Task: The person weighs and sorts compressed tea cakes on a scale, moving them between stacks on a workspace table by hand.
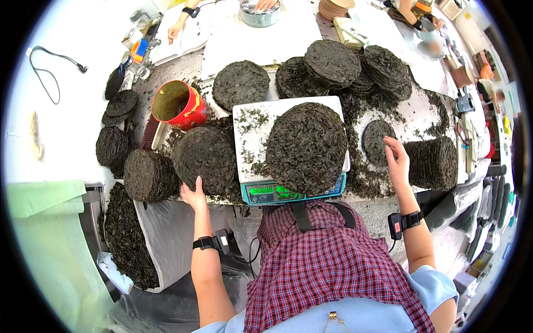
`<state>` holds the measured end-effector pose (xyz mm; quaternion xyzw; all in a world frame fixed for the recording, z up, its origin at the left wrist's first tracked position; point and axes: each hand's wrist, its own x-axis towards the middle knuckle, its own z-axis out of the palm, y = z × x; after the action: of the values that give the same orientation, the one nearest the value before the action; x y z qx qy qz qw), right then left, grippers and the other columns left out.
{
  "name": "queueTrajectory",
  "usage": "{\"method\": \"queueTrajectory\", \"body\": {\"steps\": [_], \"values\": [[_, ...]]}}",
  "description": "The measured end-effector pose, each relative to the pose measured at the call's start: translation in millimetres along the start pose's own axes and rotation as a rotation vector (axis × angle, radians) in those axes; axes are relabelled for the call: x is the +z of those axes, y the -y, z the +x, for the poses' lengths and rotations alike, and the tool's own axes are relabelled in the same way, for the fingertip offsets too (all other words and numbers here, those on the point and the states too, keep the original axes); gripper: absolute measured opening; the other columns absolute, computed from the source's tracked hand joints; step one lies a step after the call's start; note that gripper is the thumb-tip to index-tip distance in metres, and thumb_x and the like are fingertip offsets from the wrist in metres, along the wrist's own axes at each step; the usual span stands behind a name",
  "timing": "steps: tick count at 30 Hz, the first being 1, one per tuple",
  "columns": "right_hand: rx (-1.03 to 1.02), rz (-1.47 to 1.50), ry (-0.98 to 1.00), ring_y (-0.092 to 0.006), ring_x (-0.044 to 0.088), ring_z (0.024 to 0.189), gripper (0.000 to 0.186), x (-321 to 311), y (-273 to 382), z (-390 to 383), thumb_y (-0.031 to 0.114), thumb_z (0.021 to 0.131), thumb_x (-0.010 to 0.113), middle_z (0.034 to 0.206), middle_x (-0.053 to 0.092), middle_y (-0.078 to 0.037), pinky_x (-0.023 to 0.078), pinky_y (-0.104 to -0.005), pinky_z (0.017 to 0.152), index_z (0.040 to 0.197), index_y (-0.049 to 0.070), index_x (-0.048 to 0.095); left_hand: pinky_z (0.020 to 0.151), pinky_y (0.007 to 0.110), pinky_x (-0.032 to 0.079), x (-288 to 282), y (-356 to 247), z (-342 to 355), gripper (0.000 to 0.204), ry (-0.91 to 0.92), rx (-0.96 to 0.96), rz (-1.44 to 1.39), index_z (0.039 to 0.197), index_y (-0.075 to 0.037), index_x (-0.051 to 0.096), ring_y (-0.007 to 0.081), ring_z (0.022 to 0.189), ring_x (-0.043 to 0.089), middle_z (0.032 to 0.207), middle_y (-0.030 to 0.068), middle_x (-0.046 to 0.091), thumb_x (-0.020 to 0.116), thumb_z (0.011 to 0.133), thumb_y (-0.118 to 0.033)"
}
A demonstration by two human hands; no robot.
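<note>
A stack of round, dark cakes that look like dried seaweed sits on the scale, whose green display faces me. My left hand is at the near edge of another dark round stack left of the scale, thumb and fingers apart. My right hand is raised to the right of the scale with its fingers stretched out. Its fingertips are close to the rim of a small thin cake; whether they touch it, I cannot tell. Beside that hand a thick stack lies on its side.
More cakes and stacks line the back. A red bucket and a brush stand at left, near another stack. Below hangs a bag of dark flakes. Across the table another person's hand rests on paper.
</note>
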<state>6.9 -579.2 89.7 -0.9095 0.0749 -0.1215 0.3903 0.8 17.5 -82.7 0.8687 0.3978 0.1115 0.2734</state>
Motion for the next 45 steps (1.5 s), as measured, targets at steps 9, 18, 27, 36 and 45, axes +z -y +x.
{"method": "queueTrajectory", "body": {"steps": [9,18,27,36,45], "values": [[-0.709,-0.376,0.64,-0.0261,0.037,0.134,0.057,82,121,-17,0.036,0.078,0.07,0.14,0.045,-0.008,0.018,-0.0516,0.114,0.127,0.013,0.054,0.088,0.04,0.042,-10,-28,-10,0.054,-0.085,0.083,-0.129,0.12,-0.001,0.051,0.0292,0.1,0.05,0.116,0.0168,0.047,0.077,0.076,-0.019],[-0.554,-0.314,0.437,-0.0287,0.035,0.134,0.058,71,113,-13,0.031,0.08,0.07,0.143,0.04,-0.011,0.019,-0.0525,0.113,0.131,0.011,0.049,0.076,0.029,0.043,-44,-32,1,0.047,0.184,-0.097,-0.598,0.109,0.0,0.049,0.0141,0.087,0.049,0.097,0.0045,0.051,0.077,0.074,-0.013],[0.216,-0.65,0.414,-0.0369,0.025,0.138,0.09,47,-115,-21,0.03,0.072,0.073,0.145,0.031,-0.022,0.021,-0.0491,0.113,0.143,0.003,0.025,0.11,0.045,0.026,-72,-96,-15,0.09,0.028,-0.296,-0.618,0.148,-0.013,0.001,0.0296,0.138,0.023,0.154,0.0164,0.008,0.067,0.087,-0.018],[0.288,-0.442,-0.132,-0.0281,0.048,0.125,0.053,71,-212,-23,-0.003,0.076,0.05,0.132,0.052,-0.016,0.039,-0.0374,0.104,0.129,0.006,0.053,0.113,0.04,0.016,-95,-160,-35,0.066,0.095,0.258,-0.458,0.144,-0.006,0.027,0.026,0.138,0.025,0.148,0.0132,0.027,0.062,0.088,-0.008],[-0.726,-0.265,0.513,-0.025,0.033,0.136,0.069,39,82,21,-0.002,0.062,0.056,0.14,0.046,-0.005,0.012,-0.0558,0.115,0.128,0.017,0.053,0.113,0.04,0.019,-68,-256,-88,0.045,0.208,0.714,-0.477,0.137,-0.001,0.039,0.0246,0.137,0.031,0.145,0.0117,0.037,0.05,0.095,-0.012]]}}
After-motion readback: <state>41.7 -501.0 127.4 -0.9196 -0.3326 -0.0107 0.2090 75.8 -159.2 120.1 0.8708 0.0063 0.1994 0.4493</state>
